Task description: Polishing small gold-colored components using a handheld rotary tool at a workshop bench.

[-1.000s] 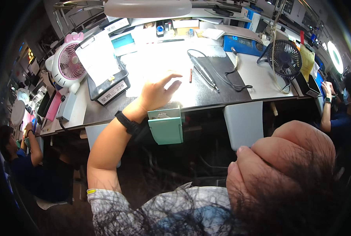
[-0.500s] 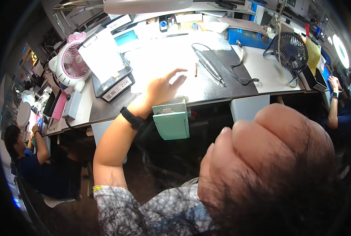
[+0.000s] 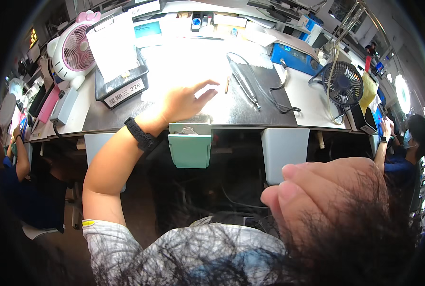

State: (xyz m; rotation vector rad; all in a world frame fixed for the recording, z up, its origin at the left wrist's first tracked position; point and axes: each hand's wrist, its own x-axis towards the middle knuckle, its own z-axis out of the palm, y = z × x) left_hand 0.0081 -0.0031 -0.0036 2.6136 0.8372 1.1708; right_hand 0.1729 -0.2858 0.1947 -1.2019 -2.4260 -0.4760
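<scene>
My left hand [image 3: 186,101] hovers at the front of the bench, thumb and forefinger spread with nothing visible between them. Just beyond its fingertips lies a thin copper-coloured stick [image 3: 227,85]. A grey pen-shaped handpiece [image 3: 244,85] with a cord rests to the right of that stick. Large and close at the lower right, my right hand [image 3: 336,188] is raised, its fingers bent and pressed together. Dark hair covers part of it, and its palm side is hidden, so anything inside cannot be made out.
A blue control box [image 3: 293,59], a black fan [image 3: 343,85] and a pink-white fan [image 3: 76,50] stand on the bench. A black tray [image 3: 122,88] bears papers. Pale green [image 3: 189,151] and grey [image 3: 285,152] bins hang at the front edge. People work at both sides.
The view has shifted, so the bench things appear further left. My right hand has dropped lower in the picture, its fingers still together. My left hand keeps its spread pose.
</scene>
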